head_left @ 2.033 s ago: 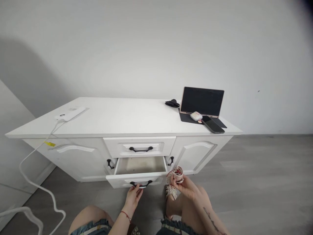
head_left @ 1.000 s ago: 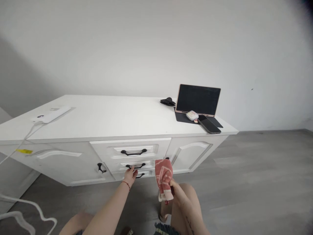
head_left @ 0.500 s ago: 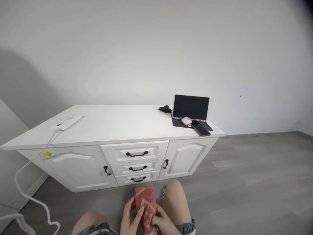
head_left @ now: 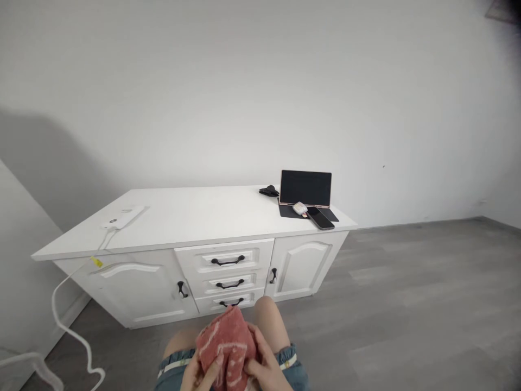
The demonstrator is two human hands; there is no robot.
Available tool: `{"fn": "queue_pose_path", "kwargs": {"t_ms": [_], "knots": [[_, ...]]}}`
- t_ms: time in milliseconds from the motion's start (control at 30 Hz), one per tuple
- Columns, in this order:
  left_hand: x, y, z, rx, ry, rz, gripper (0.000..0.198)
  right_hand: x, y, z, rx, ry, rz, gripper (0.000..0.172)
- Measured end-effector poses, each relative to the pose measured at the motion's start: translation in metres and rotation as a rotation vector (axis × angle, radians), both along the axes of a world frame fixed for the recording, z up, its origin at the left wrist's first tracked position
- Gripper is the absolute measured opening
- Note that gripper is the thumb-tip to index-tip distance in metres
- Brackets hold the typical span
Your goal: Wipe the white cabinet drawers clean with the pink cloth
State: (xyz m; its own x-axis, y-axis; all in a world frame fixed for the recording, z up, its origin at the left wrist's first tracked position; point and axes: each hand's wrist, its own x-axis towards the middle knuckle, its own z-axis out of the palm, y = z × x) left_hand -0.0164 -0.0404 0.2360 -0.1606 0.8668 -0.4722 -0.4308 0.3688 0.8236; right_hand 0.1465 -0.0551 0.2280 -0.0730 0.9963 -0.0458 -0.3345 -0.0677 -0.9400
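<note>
Red cloth (head_left: 228, 336), white-patterned, bunched, clasped between left hand (head_left: 202, 374) and right hand (head_left: 264, 370), fingers curled onto its lower edge. Just beyond fingertips: white cabinet (head_left: 195, 217), drawers (head_left: 225, 270) shut. Farther beyond, to right: tablet (head_left: 305, 188), phone (head_left: 321, 219).
</note>
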Motion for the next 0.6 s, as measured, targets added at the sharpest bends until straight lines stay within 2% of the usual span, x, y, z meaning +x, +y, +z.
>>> {"fn": "queue_pose_path", "kwargs": {"t_ms": [100, 167, 267, 333, 467, 533, 600], "knots": [[0.005, 0.005, 0.024, -0.075, -0.099, 0.005, 0.036, 0.003, 0.004, -0.013, -0.094, -0.027, -0.141, 0.056], [0.01, 0.01, 0.04, -0.062, -0.183, -0.017, 0.035, 0.006, 0.007, -0.014, -0.127, -0.073, -0.206, 0.055], [0.017, 0.017, 0.059, -0.023, -0.243, -0.019, 0.029, 0.009, 0.009, 0.001, -0.087, -0.126, -0.302, 0.058], [0.019, 0.019, 0.067, -0.023, -0.264, -0.008, 0.027, 0.008, 0.008, 0.017, -0.027, -0.118, -0.285, 0.054], [0.024, 0.02, 0.07, -0.031, -0.305, -0.003, 0.026, -0.004, 0.007, 0.043, 0.017, -0.035, -0.099, 0.058], [0.026, 0.02, 0.066, -0.02, -0.3, -0.004, 0.027, -0.013, 0.008, 0.048, -0.042, 0.094, -0.022, 0.057], [0.027, 0.02, 0.059, -0.016, -0.282, -0.023, 0.032, -0.02, 0.01, 0.047, -0.173, 0.255, 0.001, 0.052]]}}
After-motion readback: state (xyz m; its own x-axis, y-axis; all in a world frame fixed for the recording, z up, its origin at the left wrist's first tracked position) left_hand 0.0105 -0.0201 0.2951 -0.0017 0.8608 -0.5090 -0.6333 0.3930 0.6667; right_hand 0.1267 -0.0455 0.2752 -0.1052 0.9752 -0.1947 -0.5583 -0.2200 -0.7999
